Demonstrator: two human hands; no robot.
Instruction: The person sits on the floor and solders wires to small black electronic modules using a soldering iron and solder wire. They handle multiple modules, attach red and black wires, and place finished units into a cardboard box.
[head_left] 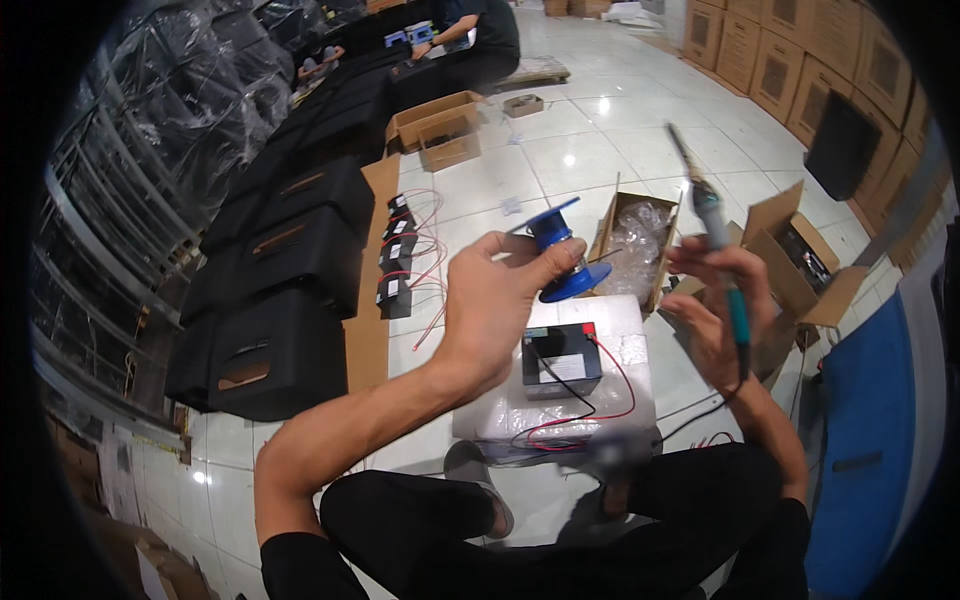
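In my left hand (490, 300), pinched between thumb and fingers, is a blue spool of solder wire (552, 236). My right hand (714, 318) holds a soldering iron (708, 214) with a grey and teal handle, its tip pointing up and away. The cord runs down past my right wrist. Below the spool, a black battery (538, 372) sits on a foam block (628, 405) wrapped in clear plastic. A red wire (632, 385) and a black wire come off the battery's top and trail over the block's near side. Neither hand touches the battery.
Several black batteries (397, 245) with red wires lie in a row on cardboard. Black cases (285, 345) line the left. Open cartons (665, 235) stand right of the block. A blue panel (865, 400) is at far right. A co-worker (490, 45) sits at the back.
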